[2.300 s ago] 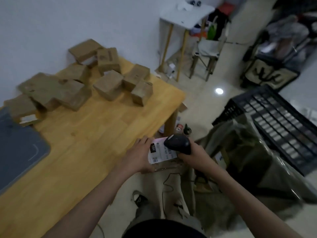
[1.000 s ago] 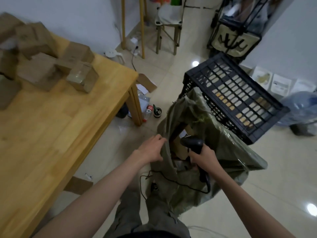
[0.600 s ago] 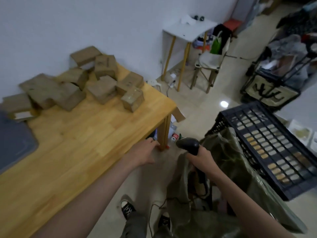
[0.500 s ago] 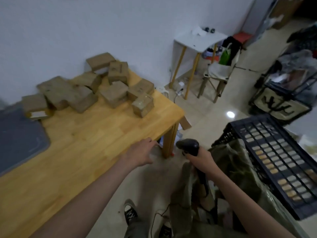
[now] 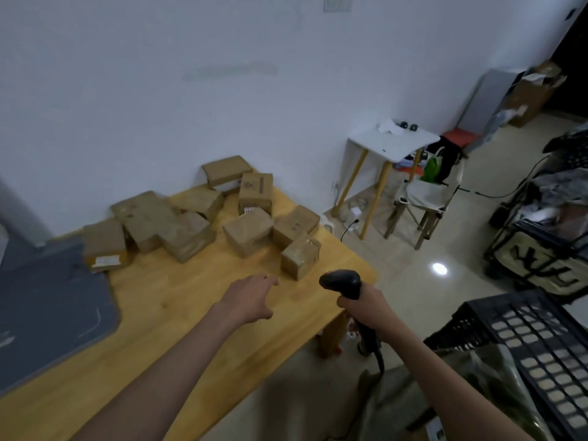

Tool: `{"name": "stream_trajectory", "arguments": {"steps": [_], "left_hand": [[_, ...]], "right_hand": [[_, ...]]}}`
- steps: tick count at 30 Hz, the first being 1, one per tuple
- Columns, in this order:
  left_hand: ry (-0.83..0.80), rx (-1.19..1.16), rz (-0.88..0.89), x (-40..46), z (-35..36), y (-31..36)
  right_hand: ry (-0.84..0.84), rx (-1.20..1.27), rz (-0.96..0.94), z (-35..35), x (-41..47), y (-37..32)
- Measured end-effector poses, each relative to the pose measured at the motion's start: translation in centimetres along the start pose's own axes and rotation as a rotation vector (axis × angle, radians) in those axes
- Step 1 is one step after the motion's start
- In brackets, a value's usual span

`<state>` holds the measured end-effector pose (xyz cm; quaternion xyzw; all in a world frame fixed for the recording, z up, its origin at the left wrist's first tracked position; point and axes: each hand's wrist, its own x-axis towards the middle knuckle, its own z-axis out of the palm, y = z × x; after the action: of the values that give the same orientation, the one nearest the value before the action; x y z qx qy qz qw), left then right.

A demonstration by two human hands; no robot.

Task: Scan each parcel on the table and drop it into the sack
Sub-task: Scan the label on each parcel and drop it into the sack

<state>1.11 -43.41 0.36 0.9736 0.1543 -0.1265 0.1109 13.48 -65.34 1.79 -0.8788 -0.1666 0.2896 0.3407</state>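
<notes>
Nine or so parcels (image 5: 248, 232) crowd the bench's (image 5: 178, 313) far end. Left hand (image 5: 249, 297), grip loose and empty, reaches over bare wood toward the near-right box (image 5: 300, 256) by the edge. Right hand (image 5: 366, 308) clasps the scanner (image 5: 342, 283), ready; sack (image 5: 477, 377) gapes near right.

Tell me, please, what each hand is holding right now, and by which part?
The right hand grips the black scanner by its handle. The left hand holds nothing.

Dim, bluish indoor light; one bright glare spot on the glossy floor (image 5: 439, 268) at right. Soft blur throughout, wide-angle bending near the edges, far right corner dark.
</notes>
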Motion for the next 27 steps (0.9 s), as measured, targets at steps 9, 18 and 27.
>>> {"name": "stream_trajectory", "arguments": {"steps": [9, 18, 27], "left_hand": [[-0.011, -0.020, -0.010, 6.1, -1.7, -3.2], [-0.083, -0.093, -0.106, 14.6, -0.9, -2.8], [-0.142, -0.220, -0.350, 23.4, 2.2, -1.6]], "right_hand": [[0.058, 0.147, 0.076, 0.6, 5.5, -3.8], [0.061, 0.112, 0.071, -0.8, 14.9, -4.4], [-0.135, 0.170, 0.094, -2.1, 25.7, -1.7]]}}
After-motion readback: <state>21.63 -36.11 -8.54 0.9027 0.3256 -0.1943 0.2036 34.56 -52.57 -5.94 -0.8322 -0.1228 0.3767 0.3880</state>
